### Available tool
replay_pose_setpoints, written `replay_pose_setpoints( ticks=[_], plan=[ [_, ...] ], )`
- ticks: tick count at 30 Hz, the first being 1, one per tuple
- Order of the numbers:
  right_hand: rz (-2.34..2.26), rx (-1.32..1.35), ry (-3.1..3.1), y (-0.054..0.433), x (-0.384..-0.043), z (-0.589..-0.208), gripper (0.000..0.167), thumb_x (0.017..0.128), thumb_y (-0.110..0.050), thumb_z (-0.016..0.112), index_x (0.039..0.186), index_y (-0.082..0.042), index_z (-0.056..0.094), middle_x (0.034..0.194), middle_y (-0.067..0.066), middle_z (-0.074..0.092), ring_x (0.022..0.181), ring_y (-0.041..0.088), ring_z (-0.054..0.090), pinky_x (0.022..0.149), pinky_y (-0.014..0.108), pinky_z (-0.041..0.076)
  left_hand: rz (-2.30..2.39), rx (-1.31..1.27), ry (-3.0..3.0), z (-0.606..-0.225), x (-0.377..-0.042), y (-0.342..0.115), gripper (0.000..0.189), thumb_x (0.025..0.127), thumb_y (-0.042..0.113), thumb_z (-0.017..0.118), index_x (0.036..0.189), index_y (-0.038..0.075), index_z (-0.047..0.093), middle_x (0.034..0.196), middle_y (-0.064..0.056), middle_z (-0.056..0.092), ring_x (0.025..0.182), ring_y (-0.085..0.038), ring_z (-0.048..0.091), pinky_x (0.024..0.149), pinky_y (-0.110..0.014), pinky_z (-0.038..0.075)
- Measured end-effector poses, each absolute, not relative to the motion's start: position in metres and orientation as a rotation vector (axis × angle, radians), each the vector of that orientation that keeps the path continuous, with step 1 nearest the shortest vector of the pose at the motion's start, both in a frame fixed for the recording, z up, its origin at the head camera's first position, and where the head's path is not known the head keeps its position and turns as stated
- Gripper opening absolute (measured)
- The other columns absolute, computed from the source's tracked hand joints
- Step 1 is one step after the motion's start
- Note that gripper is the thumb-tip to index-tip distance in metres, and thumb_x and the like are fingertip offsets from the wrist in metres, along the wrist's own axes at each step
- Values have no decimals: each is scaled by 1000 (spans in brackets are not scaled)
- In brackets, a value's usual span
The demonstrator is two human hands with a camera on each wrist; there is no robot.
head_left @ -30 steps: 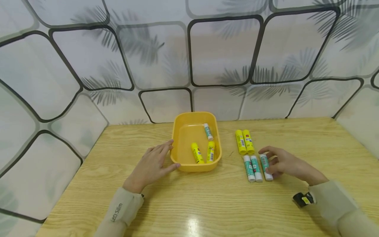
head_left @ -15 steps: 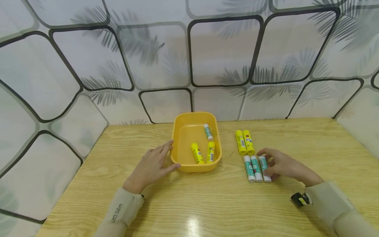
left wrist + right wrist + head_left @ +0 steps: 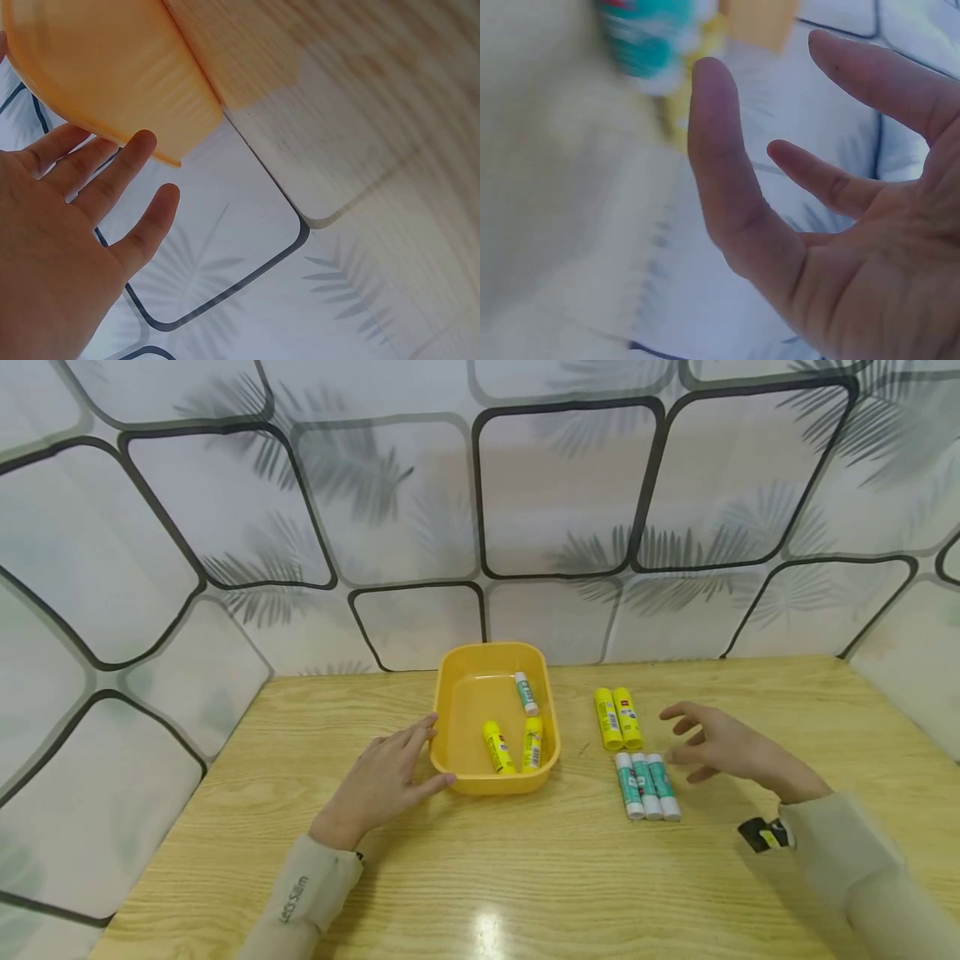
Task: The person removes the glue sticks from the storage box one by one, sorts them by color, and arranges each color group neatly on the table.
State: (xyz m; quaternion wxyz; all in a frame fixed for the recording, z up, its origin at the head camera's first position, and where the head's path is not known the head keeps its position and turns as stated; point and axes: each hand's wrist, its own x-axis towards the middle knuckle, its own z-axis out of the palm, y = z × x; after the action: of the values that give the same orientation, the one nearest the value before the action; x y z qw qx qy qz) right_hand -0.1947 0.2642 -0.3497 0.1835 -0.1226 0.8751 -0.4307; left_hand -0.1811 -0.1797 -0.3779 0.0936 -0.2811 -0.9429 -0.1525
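Note:
My left hand (image 3: 382, 781) rests with spread fingers against the left wall of a yellow plastic tray (image 3: 450, 693); in the left wrist view its fingertips lie along the tray's rim (image 3: 82, 126). Inside the tray are a white-and-teal glue stick (image 3: 527, 694) and two yellow glue sticks (image 3: 498, 747). To the right, my right hand (image 3: 731, 747) hovers with loosely bent fingers, holding nothing. Just left of it, three white-and-teal glue sticks (image 3: 647, 787) lie side by side in a row. Behind them sits a pair of yellow glue sticks (image 3: 618, 718).
Everything stands on a light wooden table (image 3: 420, 877). A patterned cloth wall (image 3: 570, 493) with dark outlines and leaf prints rises behind the table's far edge and along both sides. A black wrist device (image 3: 763, 835) hangs at the right cuff.
The third white-and-teal glue stick has shifted left against the other two. My right hand has released it and lifted away up and to the right. The left hand stays put.

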Motion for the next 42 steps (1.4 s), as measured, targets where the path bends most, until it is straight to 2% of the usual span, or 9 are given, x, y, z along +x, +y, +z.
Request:
replay_pose_setpoints(
  ticks=[7, 16, 22, 29, 42],
  plan=[
    [-1300, -373, 2513, 244, -221, -308, 67, 100, -10, 63, 151, 11, 25, 141, 38, 33, 117, 49, 53, 78, 45, 60, -459, -835, -2799, -378, -181, -181, 86, 95, 50, 67, 154, -5, 36, 136, -18, 62, 122, -36, 60, 103, -58, 43],
    [-1378, -345, 2458, 201, -249, -284, 68, 100, -14, 65, 153, 5, 28, 145, 33, 35, 117, 45, 56, 83, 45, 59, -465, -849, -2781, -379, -182, -181, 86, 95, 51, 66, 154, -5, 36, 135, -18, 62, 117, -36, 62, 102, -58, 44],
    [-1466, -298, 2377, 170, -263, -283, 65, 98, -9, 65, 153, 2, 32, 144, 30, 38, 120, 43, 54, 90, 48, 57, -466, -839, -2782, -379, -182, -180, 86, 95, 51, 67, 153, -4, 37, 134, -17, 63, 114, -35, 64, 102, -58, 45],
    [-1525, -283, 2288, 141, -271, -294, 64, 98, -9, 65, 152, 3, 32, 148, 30, 35, 129, 46, 47, 98, 51, 51, -459, -833, -2788, -379, -181, -179, 86, 95, 50, 68, 153, -5, 37, 133, -16, 64, 115, -35, 63, 101, -58, 45],
    [-1591, -309, 2231, 100, -279, -303, 64, 96, -11, 67, 150, 4, 37, 144, 28, 41, 129, 46, 49, 98, 50, 52, -463, -824, -2804, -380, -182, -178, 85, 96, 50, 66, 153, -4, 37, 134, -17, 63, 118, -36, 62, 101, -58, 45]
  ],
)
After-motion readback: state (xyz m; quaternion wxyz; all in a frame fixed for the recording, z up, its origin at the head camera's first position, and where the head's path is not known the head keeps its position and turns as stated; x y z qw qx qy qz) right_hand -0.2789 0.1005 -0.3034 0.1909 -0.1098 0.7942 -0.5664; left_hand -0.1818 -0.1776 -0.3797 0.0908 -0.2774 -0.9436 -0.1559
